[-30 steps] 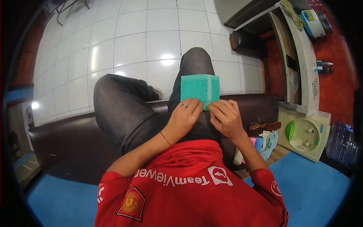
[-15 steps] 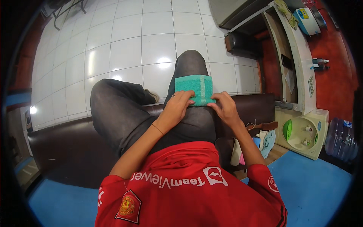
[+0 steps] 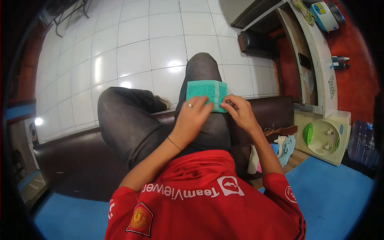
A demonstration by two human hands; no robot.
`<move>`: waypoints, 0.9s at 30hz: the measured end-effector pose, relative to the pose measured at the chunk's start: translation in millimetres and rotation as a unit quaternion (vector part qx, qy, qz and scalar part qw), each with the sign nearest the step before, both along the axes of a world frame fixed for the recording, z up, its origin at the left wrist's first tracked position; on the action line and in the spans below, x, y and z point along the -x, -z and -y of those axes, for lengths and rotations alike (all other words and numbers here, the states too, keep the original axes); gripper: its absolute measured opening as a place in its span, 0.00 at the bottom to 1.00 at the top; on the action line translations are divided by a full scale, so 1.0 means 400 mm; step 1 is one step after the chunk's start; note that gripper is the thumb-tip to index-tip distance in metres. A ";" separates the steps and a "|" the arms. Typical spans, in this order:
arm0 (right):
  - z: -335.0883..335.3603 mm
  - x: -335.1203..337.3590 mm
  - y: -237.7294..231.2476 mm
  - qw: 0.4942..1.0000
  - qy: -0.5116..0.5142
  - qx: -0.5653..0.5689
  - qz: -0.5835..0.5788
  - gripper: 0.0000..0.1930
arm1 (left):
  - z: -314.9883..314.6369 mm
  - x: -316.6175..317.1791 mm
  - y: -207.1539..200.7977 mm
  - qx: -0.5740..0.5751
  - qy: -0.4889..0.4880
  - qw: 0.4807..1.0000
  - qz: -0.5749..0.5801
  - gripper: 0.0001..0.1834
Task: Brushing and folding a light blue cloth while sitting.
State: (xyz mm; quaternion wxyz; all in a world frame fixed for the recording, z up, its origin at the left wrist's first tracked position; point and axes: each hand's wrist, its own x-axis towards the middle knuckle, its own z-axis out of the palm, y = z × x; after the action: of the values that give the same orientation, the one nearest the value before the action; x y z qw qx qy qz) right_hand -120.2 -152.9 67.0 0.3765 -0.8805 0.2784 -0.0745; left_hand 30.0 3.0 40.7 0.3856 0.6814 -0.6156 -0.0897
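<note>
A green terry towel (image 3: 200,89), folded into a small square with a paler stripe near its right side, lies on my right thigh. My left hand (image 3: 194,118), with a ring on one finger, is over the towel's near left part. Its thumb and fingers are apart and point to the right, and it covers the near left corner. At the right edge, my right hand (image 3: 240,112) pinches the towel between thumb and fingers, close to the near right corner.
I sit on a dark brown bench (image 3: 72,160) above a white tiled floor (image 3: 132,56). To my right lie several cloths (image 3: 286,150) and a brown strap-like thing (image 3: 286,131). Beyond them are a cream water dispenser (image 3: 324,138), a large clear bottle (image 3: 362,140) and a white cabinet (image 3: 324,80).
My left hand has shifted from the towel's near edge, its thumb and fingers spreading over the cloth. My right hand stays at the right edge. The view has shifted slightly.
</note>
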 end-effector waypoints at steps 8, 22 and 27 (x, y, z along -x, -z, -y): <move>-0.020 -0.020 0.015 0.950 -0.031 0.277 0.140 0.11 | 0.013 0.020 0.022 0.034 -0.024 0.997 0.060 0.19; 0.007 -0.018 0.034 0.978 -0.064 0.192 0.058 0.11 | 0.093 -0.070 0.059 -0.015 0.072 0.994 -0.080 0.10; 0.023 -0.058 0.046 0.991 -0.006 0.133 0.031 0.10 | 0.095 -0.041 0.018 0.072 -0.031 0.993 0.085 0.12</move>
State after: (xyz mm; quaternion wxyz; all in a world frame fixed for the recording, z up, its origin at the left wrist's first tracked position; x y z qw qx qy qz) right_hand -96.9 -162.1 48.4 0.2652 -0.9214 0.2491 -0.1362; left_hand 46.6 -34.8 33.6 0.3825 0.6756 -0.6298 0.0245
